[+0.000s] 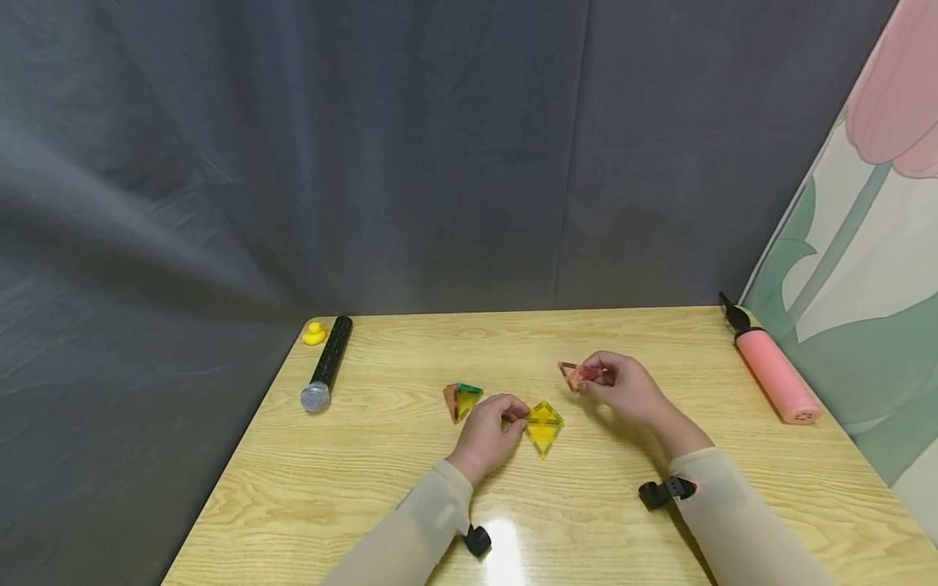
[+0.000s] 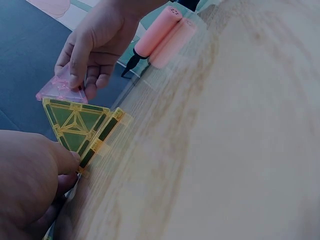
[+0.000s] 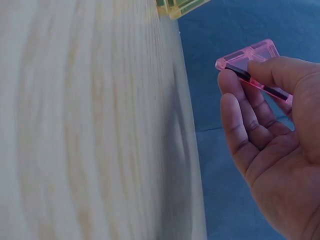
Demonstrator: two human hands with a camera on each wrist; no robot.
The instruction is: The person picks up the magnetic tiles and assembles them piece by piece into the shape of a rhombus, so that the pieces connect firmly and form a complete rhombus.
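My left hand (image 1: 489,434) pinches a corner of a pair of yellow triangular magnetic tiles (image 1: 544,426). In the left wrist view one yellow tile (image 2: 75,124) stands up from the table, while the other lies edge-on along the tabletop. Raised above the table, my right hand (image 1: 623,387) holds a pink, see-through triangular magnetic tile (image 3: 245,62) between thumb and fingers. Its black magnet strips show along one edge. Just left of my left hand sits a small cluster of tiles (image 1: 462,400) in pink, green and yellow, partly overlapped by that hand.
A black microphone (image 1: 331,362) with a silver head lies at the table's left, beside a yellow rubber duck (image 1: 314,334). Along the right edge lies a pink hand pump (image 1: 778,376) with a black nozzle. A dark curtain (image 1: 454,163) hangs behind the wooden table (image 1: 330,505).
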